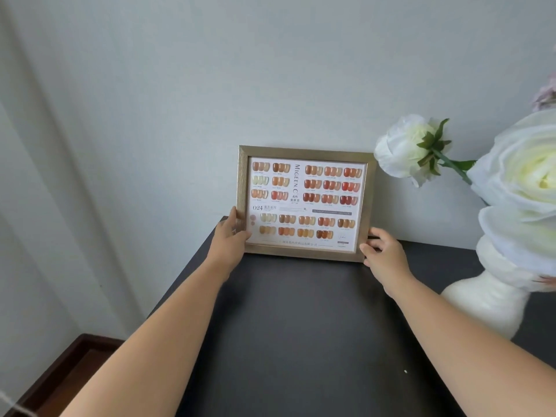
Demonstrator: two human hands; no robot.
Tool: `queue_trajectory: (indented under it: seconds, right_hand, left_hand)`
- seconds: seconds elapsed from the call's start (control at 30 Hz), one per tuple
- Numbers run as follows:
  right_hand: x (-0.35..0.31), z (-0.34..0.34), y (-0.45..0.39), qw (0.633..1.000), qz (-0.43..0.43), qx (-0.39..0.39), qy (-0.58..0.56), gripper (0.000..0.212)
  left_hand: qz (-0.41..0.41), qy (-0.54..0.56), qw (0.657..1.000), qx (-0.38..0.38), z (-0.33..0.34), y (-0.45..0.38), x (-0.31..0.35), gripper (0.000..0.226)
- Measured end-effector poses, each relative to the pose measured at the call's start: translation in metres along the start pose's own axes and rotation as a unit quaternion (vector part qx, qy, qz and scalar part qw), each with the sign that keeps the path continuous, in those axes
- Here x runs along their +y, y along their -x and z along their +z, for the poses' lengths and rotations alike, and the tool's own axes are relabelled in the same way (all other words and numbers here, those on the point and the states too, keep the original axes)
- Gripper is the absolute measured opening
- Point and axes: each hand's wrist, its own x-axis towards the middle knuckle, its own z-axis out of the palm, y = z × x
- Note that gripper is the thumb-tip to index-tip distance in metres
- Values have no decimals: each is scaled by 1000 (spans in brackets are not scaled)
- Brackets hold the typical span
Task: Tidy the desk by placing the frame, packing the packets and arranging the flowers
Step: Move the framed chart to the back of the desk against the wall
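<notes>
Frame-placing is the step in hand. Left hand clamps the frame at its seven o'clock corner; right hand grips five o'clock. It stands on the desk by the wall; flowers at three o'clock. Next, probably: steady, then release gently.

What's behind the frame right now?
Above and beside the frame only the plain pale wall shows. The left hand and right hand hold its lower corners on the dark desk. Whatever is directly behind it, stand included, is hidden.
</notes>
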Motion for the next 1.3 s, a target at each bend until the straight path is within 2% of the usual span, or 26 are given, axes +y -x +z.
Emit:
queue_trajectory:
  seconds: [0.13, 0.3, 0.5, 0.77, 0.9, 1.13, 1.3]
  right_hand:
    - [7, 3, 6, 1000, -12, 7, 12, 45]
    - [10, 3, 12, 999, -22, 12, 28, 41]
    - [10, -1, 18, 999, -20, 4, 44, 45]
    - [11, -9, 35, 1000, -9, 14, 22, 54]
    - [12, -14, 44, 1000, -19, 8, 13, 55]
    - [16, -23, 64, 999, -30, 12, 13, 51]
    - [16, -28, 82, 998, -47, -13, 36, 45]
  left_hand:
    - [-3, -19, 1000, 8, 2, 2, -5, 68]
    - [-8, -90, 996, 8, 6, 7, -20, 72]
    - [-25, -117, 992, 27, 6, 14, -21, 77]
    - [4, -166, 983, 75, 8, 63, -22, 85]
    - [14, -148, 985, 85, 18, 90, -19, 84]
    - [54, -183, 981, 41, 49, 112, -12, 78]
    - [81, -191, 978, 6, 64, 134, -9, 76]
